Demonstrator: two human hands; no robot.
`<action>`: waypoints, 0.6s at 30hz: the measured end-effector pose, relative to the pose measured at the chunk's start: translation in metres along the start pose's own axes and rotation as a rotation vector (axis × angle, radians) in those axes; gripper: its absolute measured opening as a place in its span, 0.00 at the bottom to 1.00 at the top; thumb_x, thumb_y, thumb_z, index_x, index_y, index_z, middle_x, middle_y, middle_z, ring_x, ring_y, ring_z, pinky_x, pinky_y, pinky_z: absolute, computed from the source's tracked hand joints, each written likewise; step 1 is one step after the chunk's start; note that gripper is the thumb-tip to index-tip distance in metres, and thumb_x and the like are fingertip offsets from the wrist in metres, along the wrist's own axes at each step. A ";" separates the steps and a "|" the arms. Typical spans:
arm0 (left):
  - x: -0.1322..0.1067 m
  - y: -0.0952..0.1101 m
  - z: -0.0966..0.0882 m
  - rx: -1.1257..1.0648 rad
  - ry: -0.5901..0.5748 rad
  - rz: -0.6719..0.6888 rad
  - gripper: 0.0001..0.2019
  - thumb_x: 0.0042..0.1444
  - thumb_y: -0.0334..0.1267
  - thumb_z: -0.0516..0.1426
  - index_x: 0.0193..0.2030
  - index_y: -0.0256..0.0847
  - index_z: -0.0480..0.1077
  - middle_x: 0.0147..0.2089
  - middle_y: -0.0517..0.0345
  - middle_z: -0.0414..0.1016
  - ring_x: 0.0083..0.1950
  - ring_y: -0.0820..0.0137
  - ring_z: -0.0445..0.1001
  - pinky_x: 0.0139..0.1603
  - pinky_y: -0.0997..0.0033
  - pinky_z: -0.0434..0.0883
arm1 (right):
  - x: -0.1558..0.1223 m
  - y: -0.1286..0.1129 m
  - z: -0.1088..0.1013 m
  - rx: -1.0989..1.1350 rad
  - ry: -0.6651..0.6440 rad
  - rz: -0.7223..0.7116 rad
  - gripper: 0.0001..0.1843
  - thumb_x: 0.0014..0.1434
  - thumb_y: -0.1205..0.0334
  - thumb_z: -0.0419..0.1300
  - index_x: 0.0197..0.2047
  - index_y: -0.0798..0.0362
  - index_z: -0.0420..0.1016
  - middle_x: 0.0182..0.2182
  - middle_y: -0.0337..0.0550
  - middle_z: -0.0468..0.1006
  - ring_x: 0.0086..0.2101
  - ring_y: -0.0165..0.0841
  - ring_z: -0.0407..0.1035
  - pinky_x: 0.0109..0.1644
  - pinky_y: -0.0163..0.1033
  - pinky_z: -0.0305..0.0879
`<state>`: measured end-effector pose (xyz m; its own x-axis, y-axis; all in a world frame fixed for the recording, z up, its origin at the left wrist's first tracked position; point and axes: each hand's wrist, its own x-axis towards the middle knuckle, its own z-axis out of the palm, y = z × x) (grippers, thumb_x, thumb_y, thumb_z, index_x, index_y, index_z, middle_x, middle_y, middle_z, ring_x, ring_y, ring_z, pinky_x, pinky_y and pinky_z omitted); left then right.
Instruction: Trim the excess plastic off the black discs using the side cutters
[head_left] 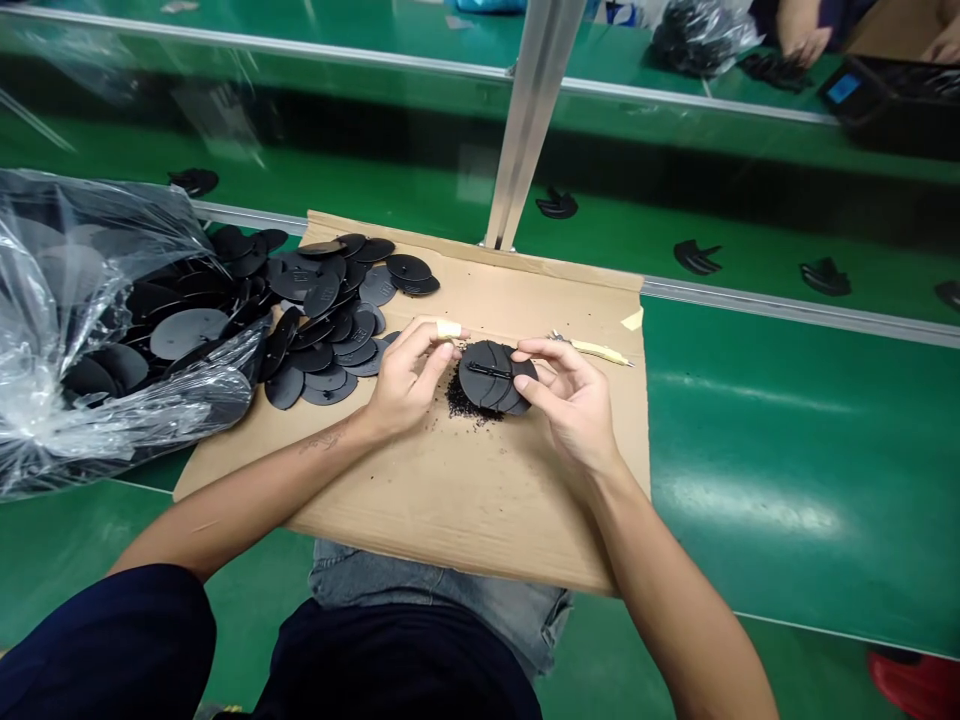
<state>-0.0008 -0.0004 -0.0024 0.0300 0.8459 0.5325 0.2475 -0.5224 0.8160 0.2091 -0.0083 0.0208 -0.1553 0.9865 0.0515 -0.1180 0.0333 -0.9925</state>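
Observation:
Both my hands hold a small stack of black plastic discs point(491, 374) above a sheet of brown cardboard point(465, 500). My left hand point(409, 375) pinches the stack's left edge; a strip of tape is wrapped round one finger. My right hand point(570, 395) grips the right edge with curled fingers. A little heap of black shavings point(466, 405) lies under the discs. A pale-handled small knife point(596, 349) lies on the cardboard just beyond my right hand.
A pile of loose black discs point(330, 310) spills from a clear plastic bag point(97, 320) at left. A metal post point(529, 120) rises behind the cardboard. Fanned black parts point(696, 257) lie on the green conveyor. Another person's hand point(802, 40) is at the far right.

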 end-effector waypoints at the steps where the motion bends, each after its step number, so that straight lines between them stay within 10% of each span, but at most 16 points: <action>1: 0.001 -0.002 0.000 -0.045 0.003 -0.060 0.12 0.71 0.44 0.55 0.49 0.40 0.75 0.46 0.53 0.79 0.40 0.74 0.79 0.44 0.73 0.78 | 0.000 0.001 0.000 -0.027 0.000 -0.020 0.17 0.54 0.58 0.70 0.47 0.48 0.77 0.46 0.42 0.80 0.46 0.35 0.77 0.50 0.44 0.80; 9: 0.000 -0.001 0.007 -0.427 -0.274 -0.406 0.24 0.58 0.55 0.66 0.53 0.41 0.70 0.45 0.51 0.82 0.45 0.68 0.82 0.46 0.71 0.79 | -0.005 -0.001 0.006 -0.438 -0.003 -0.311 0.13 0.63 0.63 0.61 0.50 0.48 0.78 0.49 0.47 0.80 0.50 0.40 0.76 0.53 0.48 0.78; 13: 0.021 -0.013 -0.002 -0.341 -0.152 -0.328 0.26 0.59 0.55 0.65 0.57 0.42 0.66 0.50 0.50 0.81 0.49 0.66 0.82 0.52 0.66 0.79 | -0.004 -0.001 0.005 -0.692 0.035 -0.592 0.16 0.65 0.64 0.61 0.56 0.49 0.76 0.50 0.50 0.79 0.50 0.43 0.75 0.56 0.55 0.74; 18: 0.111 -0.055 -0.037 -0.034 0.101 -0.175 0.23 0.59 0.51 0.64 0.56 0.42 0.66 0.44 0.53 0.80 0.41 0.69 0.82 0.40 0.73 0.78 | 0.002 0.008 -0.002 -0.809 0.073 -0.705 0.12 0.67 0.65 0.58 0.52 0.51 0.77 0.46 0.51 0.78 0.47 0.44 0.74 0.51 0.54 0.75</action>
<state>-0.0464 0.1177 0.0201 -0.1080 0.9098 0.4007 0.2075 -0.3735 0.9041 0.2098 -0.0062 0.0129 -0.2439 0.7100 0.6607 0.5299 0.6681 -0.5224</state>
